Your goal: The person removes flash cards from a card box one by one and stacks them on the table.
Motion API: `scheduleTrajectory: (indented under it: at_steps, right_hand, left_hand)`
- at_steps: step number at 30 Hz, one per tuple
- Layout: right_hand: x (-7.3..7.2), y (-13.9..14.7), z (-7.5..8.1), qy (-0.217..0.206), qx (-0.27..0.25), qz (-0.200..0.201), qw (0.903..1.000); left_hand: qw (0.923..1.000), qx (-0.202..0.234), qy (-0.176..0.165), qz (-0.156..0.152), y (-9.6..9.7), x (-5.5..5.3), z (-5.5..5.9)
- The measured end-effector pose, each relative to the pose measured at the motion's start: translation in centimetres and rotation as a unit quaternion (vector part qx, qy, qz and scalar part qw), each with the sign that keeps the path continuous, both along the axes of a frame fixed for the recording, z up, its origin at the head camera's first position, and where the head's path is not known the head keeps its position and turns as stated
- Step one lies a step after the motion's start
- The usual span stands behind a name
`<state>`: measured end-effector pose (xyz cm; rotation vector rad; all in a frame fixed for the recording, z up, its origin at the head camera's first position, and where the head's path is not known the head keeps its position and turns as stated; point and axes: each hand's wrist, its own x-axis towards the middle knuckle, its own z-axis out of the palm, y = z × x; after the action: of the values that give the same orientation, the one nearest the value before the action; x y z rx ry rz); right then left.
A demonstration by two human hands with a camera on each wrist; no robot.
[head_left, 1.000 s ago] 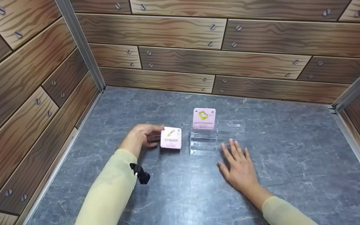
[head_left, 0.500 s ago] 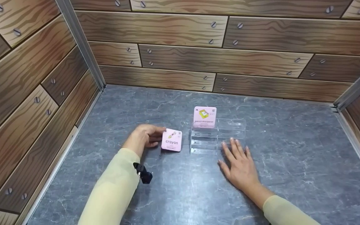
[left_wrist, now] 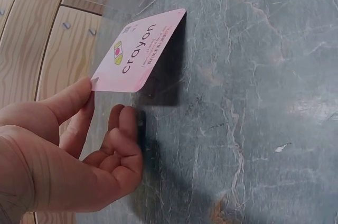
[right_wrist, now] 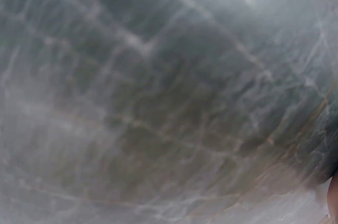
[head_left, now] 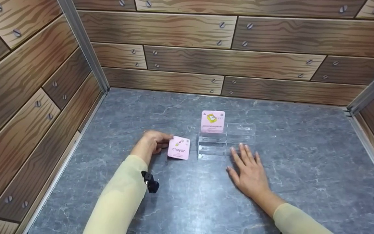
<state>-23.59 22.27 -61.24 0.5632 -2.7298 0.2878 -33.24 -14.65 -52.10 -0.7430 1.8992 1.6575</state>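
Note:
My left hand (head_left: 154,143) pinches a pink flash card (head_left: 179,148) marked "crayon" by its upper left corner, between thumb and forefinger. In the left wrist view the card (left_wrist: 138,52) tilts above the table with a shadow under it, and the other fingers curl loosely below. To its right stands a clear tiered plastic rack (head_left: 211,149). A second pink card (head_left: 213,122), showing a pencil sharpener, stands upright in the rack's back left slot. My right hand (head_left: 250,172) lies with fingers spread and straight, its fingertips at the rack's front right.
Grey marbled table (head_left: 304,162) lies under everything. Wood-patterned panels (head_left: 187,58) rise at the back and both sides, joined by metal corner posts (head_left: 88,52). A black strap device (head_left: 150,182) sits on the left wrist.
The crayon card has come slightly nearer to me and tilted from facing up and glossy to a duller angle, with my left hand shifting slightly right. My right hand stays put.

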Motion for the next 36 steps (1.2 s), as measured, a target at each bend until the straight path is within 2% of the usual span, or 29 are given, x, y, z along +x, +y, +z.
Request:
scheduleTrajectory:
  at_steps: [8, 12, 15, 22, 27, 36]
  right_hand:
    - [0.1, 0.0, 0.1, -0.001, -0.002, 0.0, 1.0]
    - [0.0, 0.0, 0.1, 0.002, 0.001, 0.002, 1.0]
    - [0.0, 0.0, 0.1, 0.003, 0.004, 0.002, 1.0]
    - [0.1, 0.0, 0.2, 0.002, 0.006, 0.0, 1.0]
    - [0.1, 0.0, 0.1, 0.002, 0.004, -0.001, 1.0]
    - [0.0, 0.1, 0.0, 0.008, 0.006, 0.002, 1.0]
  left_hand:
    - [0.9956, -0.087, 0.033, 0.013, 0.7, -0.1, -0.5]
    - [0.9913, -0.114, 0.059, 0.029, 1.2, -0.2, -0.9]
    - [0.9881, -0.132, 0.073, 0.03, 1.5, -0.3, -1.1]
    - [0.9782, -0.192, 0.077, 0.021, 1.8, 0.0, -0.9]
    - [0.9684, -0.237, 0.078, 0.004, 2.0, 0.3, -0.7]
    - [0.9619, -0.264, 0.071, -0.014, 2.0, 0.3, -0.5]
